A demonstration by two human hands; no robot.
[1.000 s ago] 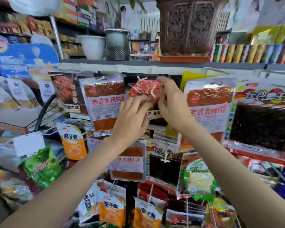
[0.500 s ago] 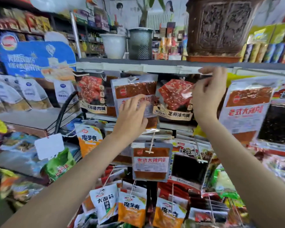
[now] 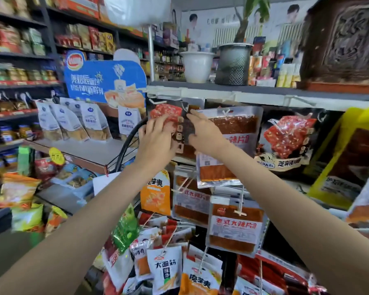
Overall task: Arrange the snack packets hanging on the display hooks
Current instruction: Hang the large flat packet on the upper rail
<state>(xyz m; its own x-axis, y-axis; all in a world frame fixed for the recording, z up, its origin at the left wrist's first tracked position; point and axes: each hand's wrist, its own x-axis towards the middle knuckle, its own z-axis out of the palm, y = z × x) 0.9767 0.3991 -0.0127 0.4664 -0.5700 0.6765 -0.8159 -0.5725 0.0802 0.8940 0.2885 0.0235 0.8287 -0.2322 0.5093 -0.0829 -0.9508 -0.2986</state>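
Snack packets hang in rows on hooks under a grey shelf (image 3: 254, 90). Both hands are on the top-left packet, a dark one with red meat slices (image 3: 168, 112). My left hand (image 3: 156, 141) covers its lower left part, fingers curled over its front. My right hand (image 3: 202, 130) holds its right edge, thumb on the dark strip. Just right hangs a clear packet of brown spicy strips (image 3: 232, 128), partly behind my right wrist. Further right hangs another red meat packet (image 3: 288, 137). Lower hooks carry orange (image 3: 156, 194), brown (image 3: 234, 226) and white (image 3: 164, 267) packets.
A white pot (image 3: 197, 66), a mesh bin (image 3: 234, 63) and a carved dark wooden box (image 3: 343, 39) stand on the shelf above. A blue sign (image 3: 104, 81) and white bags (image 3: 73, 122) are at left. Yellow packet (image 3: 341, 158) hangs at far right.
The view has swung left. Both hands moved left along the top row, from the middle red meat packet to the leftmost one; the right hand came down from the shelf edge.
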